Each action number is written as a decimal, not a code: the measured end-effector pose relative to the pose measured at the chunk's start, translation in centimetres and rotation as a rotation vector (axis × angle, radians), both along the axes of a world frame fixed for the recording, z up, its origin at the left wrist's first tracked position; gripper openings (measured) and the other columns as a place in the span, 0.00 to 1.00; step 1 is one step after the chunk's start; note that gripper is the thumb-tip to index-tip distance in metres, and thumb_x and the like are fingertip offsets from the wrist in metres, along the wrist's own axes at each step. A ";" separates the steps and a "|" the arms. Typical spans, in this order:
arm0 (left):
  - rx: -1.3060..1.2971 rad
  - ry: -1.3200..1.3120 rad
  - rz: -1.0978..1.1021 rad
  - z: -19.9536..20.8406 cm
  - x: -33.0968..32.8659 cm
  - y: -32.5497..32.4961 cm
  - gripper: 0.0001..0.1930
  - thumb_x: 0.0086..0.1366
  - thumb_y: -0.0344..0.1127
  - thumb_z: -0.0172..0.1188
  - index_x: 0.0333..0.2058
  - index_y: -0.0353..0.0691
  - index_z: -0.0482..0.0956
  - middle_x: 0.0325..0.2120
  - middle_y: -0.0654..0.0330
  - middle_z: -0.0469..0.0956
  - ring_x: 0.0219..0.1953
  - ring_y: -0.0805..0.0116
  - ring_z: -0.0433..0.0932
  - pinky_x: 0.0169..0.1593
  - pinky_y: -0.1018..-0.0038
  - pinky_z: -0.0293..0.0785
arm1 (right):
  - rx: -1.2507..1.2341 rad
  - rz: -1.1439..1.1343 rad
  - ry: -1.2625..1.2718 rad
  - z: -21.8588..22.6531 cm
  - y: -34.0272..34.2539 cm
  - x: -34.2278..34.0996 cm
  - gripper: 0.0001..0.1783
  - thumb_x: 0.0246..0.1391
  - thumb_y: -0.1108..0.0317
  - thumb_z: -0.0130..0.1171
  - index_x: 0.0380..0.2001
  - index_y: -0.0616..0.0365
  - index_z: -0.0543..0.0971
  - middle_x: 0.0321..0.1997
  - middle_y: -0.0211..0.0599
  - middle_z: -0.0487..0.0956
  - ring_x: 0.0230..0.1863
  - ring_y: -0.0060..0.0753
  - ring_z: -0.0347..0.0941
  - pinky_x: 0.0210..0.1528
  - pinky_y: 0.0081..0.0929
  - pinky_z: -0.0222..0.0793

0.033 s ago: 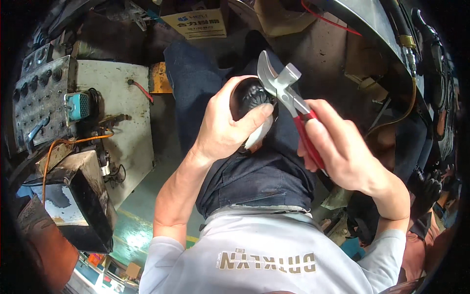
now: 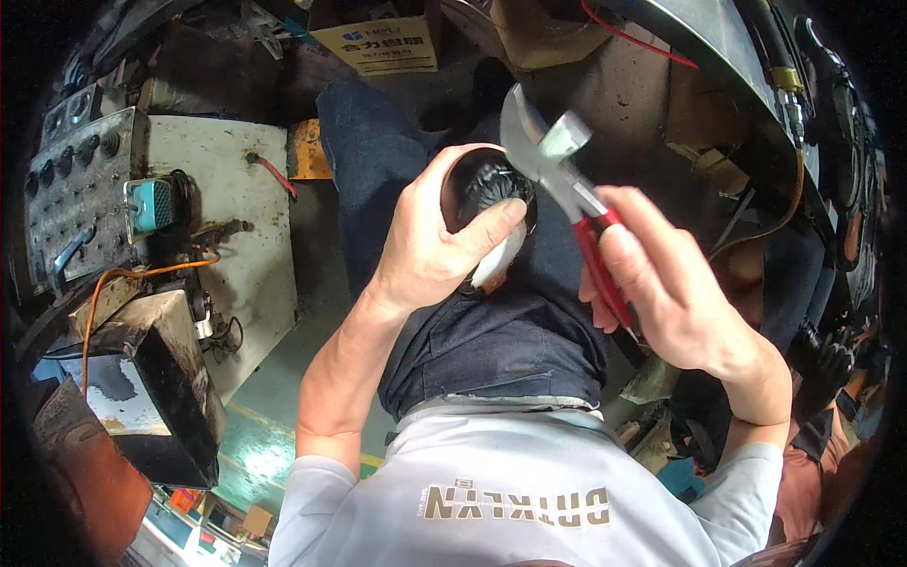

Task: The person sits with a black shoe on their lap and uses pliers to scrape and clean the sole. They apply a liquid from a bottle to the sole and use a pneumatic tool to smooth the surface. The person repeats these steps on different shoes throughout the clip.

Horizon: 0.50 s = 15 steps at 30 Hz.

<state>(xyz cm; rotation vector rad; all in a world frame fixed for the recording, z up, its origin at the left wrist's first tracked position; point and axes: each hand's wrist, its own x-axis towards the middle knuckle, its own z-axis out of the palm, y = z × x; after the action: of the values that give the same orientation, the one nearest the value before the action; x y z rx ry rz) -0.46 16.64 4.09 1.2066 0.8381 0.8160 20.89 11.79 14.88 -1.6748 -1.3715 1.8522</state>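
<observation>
My left hand (image 2: 439, 231) is wrapped round a black shoe upper (image 2: 487, 184) over my lap, its gathered, pleated toe turned upward and its thumb side toward the middle. A pale sole-side surface shows below the thumb; the rest of the shoe is hidden by my hand. In my right hand (image 2: 661, 279) is a pair of lasting pliers (image 2: 588, 194) with red handles and a silver hammer-like head. Their curved jaw lies at the right edge of the shoe; whether it touches cannot be told. Motion blurs the pliers' head.
To my left stands a pale, stained machine cabinet (image 2: 255, 208) with a knobbed panel (image 2: 80, 189) and an orange cable (image 2: 156, 269). Open cardboard boxes (image 2: 387, 47) sit ahead on the floor. A metal-edged machine (image 2: 704, 38) with a hose rises at the right.
My right hand and the pliers have shifted slightly to the right, their head now blurred. My left hand and the shoe upper look almost unmoved.
</observation>
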 end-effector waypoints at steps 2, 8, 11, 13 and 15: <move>0.030 -0.003 -0.014 -0.5 0.0 0.0 0.20 0.61 0.33 0.67 0.49 0.30 0.73 0.38 0.57 0.80 0.41 0.74 0.77 0.49 0.74 0.74 | 0.071 -0.225 0.137 -0.8 -1.0 -0.8 0.22 0.72 0.56 0.38 0.60 0.61 0.62 0.31 0.37 0.76 0.27 0.23 0.75 0.32 0.23 0.72; -0.047 -0.037 -0.015 -0.8 -1.0 0.1 0.22 0.59 0.33 0.68 0.50 0.31 0.73 0.40 0.59 0.79 0.43 0.75 0.76 0.51 0.75 0.72 | 0.094 -0.144 0.069 1.2 -0.1 0.5 0.18 0.72 0.61 0.42 0.57 0.61 0.66 0.26 0.32 0.76 0.23 0.21 0.73 0.27 0.23 0.71; -0.094 -0.024 0.001 -0.4 -1.4 -0.8 0.24 0.56 0.32 0.69 0.50 0.31 0.74 0.40 0.60 0.80 0.43 0.75 0.77 0.52 0.74 0.72 | 0.437 -0.385 -0.039 2.6 2.1 2.3 0.23 0.68 0.64 0.47 0.62 0.63 0.63 0.33 0.36 0.77 0.27 0.23 0.74 0.28 0.18 0.70; -0.139 0.008 0.027 -0.8 -1.8 -1.8 0.23 0.55 0.32 0.71 0.49 0.32 0.76 0.38 0.59 0.81 0.40 0.73 0.79 0.50 0.74 0.74 | 0.637 -0.269 -0.518 3.6 4.4 5.1 0.24 0.64 0.68 0.50 0.62 0.60 0.65 0.37 0.36 0.76 0.31 0.23 0.74 0.30 0.19 0.69; -0.109 -0.025 0.082 -1.5 -1.7 -2.5 0.21 0.56 0.30 0.69 0.47 0.32 0.76 0.36 0.59 0.81 0.38 0.73 0.79 0.47 0.75 0.75 | 0.874 -0.103 -0.925 2.8 7.4 7.6 0.21 0.61 0.67 0.52 0.57 0.59 0.69 0.42 0.47 0.75 0.37 0.43 0.75 0.40 0.34 0.72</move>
<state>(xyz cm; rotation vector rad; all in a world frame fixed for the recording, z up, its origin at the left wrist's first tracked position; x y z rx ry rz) -2.21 14.18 2.61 1.0698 0.9052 0.8391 28.54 19.22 17.69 -2.0020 -1.9214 0.1813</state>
